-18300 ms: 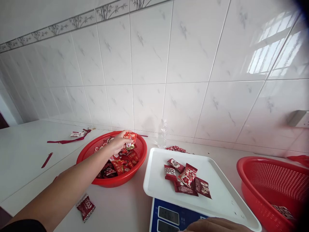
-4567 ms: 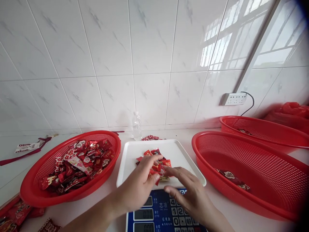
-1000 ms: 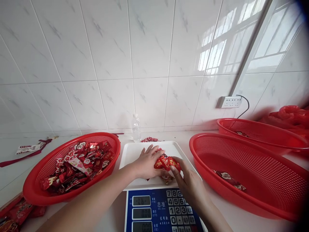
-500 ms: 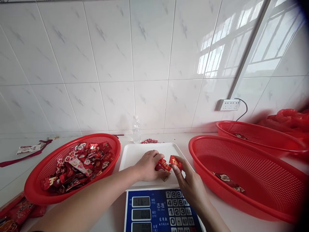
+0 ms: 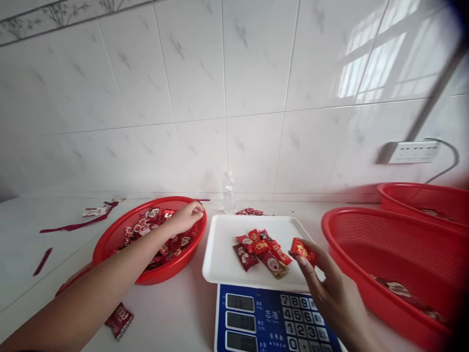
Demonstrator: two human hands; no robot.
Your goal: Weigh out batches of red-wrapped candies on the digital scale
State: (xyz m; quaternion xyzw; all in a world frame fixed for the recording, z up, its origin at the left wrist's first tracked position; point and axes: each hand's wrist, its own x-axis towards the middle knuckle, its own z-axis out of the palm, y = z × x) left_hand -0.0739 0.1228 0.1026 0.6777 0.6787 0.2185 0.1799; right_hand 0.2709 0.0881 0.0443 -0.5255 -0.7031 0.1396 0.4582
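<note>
My left hand [image 5: 187, 217] reaches over the left red basket [image 5: 120, 234], fingers curled above the pile of red wrapped candies [image 5: 154, 230]; whether it holds one is hidden. My right hand [image 5: 331, 288] hovers at the near right corner of the white scale tray [image 5: 223, 254] and pinches one red candy packet [image 5: 302, 249] between thumb and fingers. Several red and dark packets [image 5: 262, 249] lie in a small heap on the tray. The blue scale keypad and displays [image 5: 271, 320] sit below it.
A large red basket [image 5: 366, 230] with a few packets stands to the right, another red basket [image 5: 421, 195] behind it. A small clear bottle [image 5: 229, 193] stands by the tiled wall. Loose packets [image 5: 120, 320] and red strips [image 5: 73, 226] lie on the white counter.
My left hand left the tray's candy heap and swung left over the left basket. My right hand stays by the tray with one packet. The camera view turned left.
</note>
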